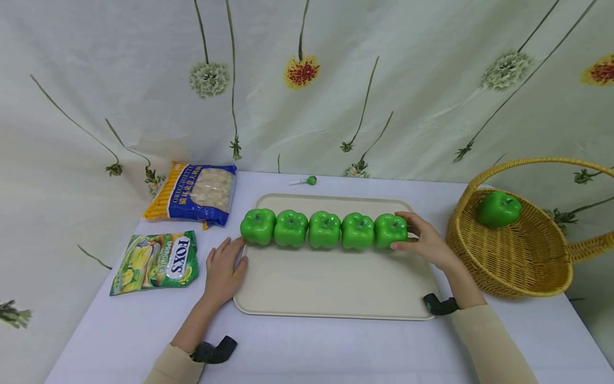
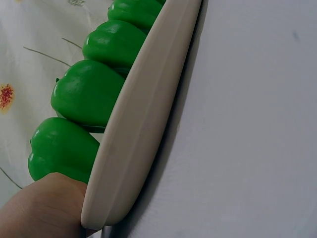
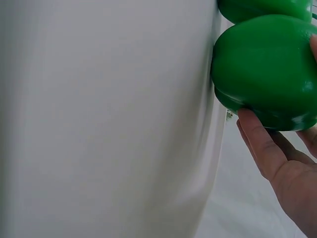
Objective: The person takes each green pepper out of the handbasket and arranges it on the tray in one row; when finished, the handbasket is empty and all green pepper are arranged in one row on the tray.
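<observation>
Several green bell peppers, among them a middle one (image 1: 324, 230), stand side by side in a row on a beige tray (image 1: 336, 288). My right hand (image 1: 424, 240) holds the rightmost bell pepper (image 1: 390, 231) between thumb and fingers. In the right wrist view, fingers (image 3: 262, 144) touch that pepper's surface. At the tray's left edge lies my left hand (image 1: 225, 269), its fingertips close to the leftmost bell pepper (image 1: 258, 226). The left wrist view shows only part of this hand (image 2: 47, 208) beside the tray rim; most of its fingers are hidden there.
A wicker basket (image 1: 508, 285) with one green bell pepper (image 1: 499, 209) in it stands at right. On the left lie an orecchiette bag (image 1: 194, 193) and a green FOX'S bag (image 1: 155, 262). Behind the tray is a lollipop (image 1: 310, 180), near the flowered cloth backdrop (image 1: 408, 96).
</observation>
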Available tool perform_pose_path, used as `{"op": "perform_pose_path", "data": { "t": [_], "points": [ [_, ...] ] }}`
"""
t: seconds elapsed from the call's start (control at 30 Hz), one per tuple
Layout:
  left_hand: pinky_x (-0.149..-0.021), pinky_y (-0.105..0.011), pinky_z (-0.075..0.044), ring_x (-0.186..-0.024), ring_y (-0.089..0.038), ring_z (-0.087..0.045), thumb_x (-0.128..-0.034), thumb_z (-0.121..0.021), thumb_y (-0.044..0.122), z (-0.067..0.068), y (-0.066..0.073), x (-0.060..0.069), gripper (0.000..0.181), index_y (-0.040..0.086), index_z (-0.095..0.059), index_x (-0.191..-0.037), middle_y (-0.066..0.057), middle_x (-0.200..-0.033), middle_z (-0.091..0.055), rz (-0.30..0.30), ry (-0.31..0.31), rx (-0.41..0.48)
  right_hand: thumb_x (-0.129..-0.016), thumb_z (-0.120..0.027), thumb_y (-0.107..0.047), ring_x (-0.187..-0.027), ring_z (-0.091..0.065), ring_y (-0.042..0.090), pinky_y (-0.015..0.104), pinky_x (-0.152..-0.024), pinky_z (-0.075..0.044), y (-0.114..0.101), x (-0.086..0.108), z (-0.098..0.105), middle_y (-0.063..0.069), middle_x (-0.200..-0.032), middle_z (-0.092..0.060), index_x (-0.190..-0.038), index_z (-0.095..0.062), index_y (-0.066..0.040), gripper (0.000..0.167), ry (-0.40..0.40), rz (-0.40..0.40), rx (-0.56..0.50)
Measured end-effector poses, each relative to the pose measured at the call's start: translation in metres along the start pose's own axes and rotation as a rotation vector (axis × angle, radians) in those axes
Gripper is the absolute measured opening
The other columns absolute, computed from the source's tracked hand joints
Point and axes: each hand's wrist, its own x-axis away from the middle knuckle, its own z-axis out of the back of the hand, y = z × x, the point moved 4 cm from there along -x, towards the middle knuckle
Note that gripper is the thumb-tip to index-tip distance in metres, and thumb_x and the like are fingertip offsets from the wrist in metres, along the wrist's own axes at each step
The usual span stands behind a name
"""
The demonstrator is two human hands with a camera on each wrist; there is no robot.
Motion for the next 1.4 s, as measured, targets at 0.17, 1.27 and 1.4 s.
{"op": "perform_pose_path", "data": {
  "t": [0.17,1.27,1.4],
  "points": [
    [-0.114,-0.067,-0.007,-0.142,-0.045,-0.028,-0.0953,-0.050,0.007,0.000,0.001,0.000,0.046,-0.001,-0.047,-0.141,-0.023,-0.145,-0.048,-0.002,-0.003,0.001,-0.080,-0.080,-0.010,-0.131,-0.045,0.046,0.040,-0.100,-0.050,0.001,0.000,0.000,0.025,-0.151,-0.035,-0.151,-0.028,0.002,0.088,0.000,-0.012,0.008],
    [-0.113,-0.067,-0.007,-0.141,-0.046,-0.029,-0.0940,-0.051,0.006,0.000,0.001,0.000,0.046,-0.002,-0.048,-0.139,-0.023,-0.143,-0.049,-0.011,0.016,0.007,-0.091,-0.069,-0.032,-0.104,-0.048,-0.013,0.002,-0.076,-0.042,0.001,0.088,0.141,0.013,-0.143,-0.048,-0.152,-0.034,-0.013,0.073,0.427,-0.148,0.278],
    [-0.112,-0.068,-0.007,-0.140,-0.047,-0.030,-0.0928,-0.052,0.005,-0.001,0.000,-0.001,0.046,-0.003,-0.050,-0.138,-0.024,-0.142,-0.051,-0.019,0.030,0.010,-0.092,-0.064,-0.040,-0.129,-0.046,0.008,0.013,-0.095,-0.043,0.010,0.091,0.169,0.006,-0.154,-0.040,-0.154,-0.030,-0.021,0.073,0.538,-0.254,0.285]
  ]
}}
